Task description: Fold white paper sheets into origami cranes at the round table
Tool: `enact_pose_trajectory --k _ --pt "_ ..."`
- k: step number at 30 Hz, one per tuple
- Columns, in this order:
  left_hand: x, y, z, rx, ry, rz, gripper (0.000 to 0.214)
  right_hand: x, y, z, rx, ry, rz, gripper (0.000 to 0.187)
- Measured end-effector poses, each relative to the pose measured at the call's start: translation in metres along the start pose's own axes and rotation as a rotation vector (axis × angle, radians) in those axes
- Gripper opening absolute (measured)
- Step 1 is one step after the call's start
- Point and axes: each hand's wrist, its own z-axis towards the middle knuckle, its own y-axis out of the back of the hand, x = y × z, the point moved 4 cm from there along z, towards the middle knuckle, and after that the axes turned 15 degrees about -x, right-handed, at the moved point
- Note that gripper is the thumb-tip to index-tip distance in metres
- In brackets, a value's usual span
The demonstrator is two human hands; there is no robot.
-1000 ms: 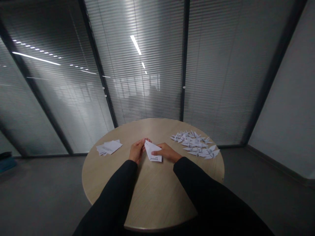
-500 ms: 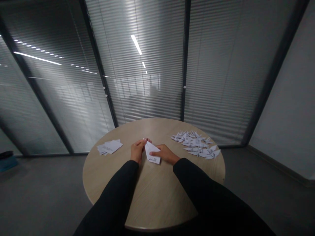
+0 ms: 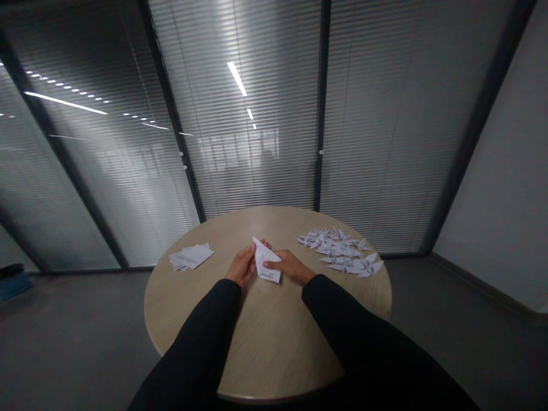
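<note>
A partly folded sheet of white paper (image 3: 266, 262), with a pointed top and some print along its lower edge, is held between my two hands above the middle of the round table. My left hand (image 3: 244, 265) is closed on its left edge, some fingers reaching behind the paper. From the right, my right hand (image 3: 291, 266) pinches it, the thumb lying across the front and the other fingers hidden behind. To the right lie many folded white paper cranes (image 3: 342, 251) in a spread group. A few loose paper sheets (image 3: 191, 257) overlap at the left.
The round wooden table (image 3: 274, 354) stands before a glass partition with blinds (image 3: 257, 171). A white wall (image 3: 496, 228) rises on the right. A blue bin with a dark rim (image 3: 13, 282) stands on the grey floor at far left.
My left hand has slid down from the paper's top point to its left edge, leaving the tip exposed. The paper has shifted slightly to the right. My right hand keeps its pinch.
</note>
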Motion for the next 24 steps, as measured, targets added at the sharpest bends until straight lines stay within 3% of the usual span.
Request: enact_pose_trajectory --k 6,18,24 --pt "-0.0008 -0.0025 -0.0034 -0.023 -0.019 0.047 0.030 -0.0016 -0.0003 -0.0002 0.014 -0.014 -0.001 0.047" --pt "0.0008 0.0064 0.0041 -0.085 -0.270 0.306 0.041 -0.0035 -0.0038 0.0007 -0.032 0.009 -0.013 0.046" --pt "0.0004 0.0028 0.0020 -0.076 -0.257 0.285 0.035 -0.0098 -0.0029 0.0052 -0.070 0.010 -0.038 0.048"
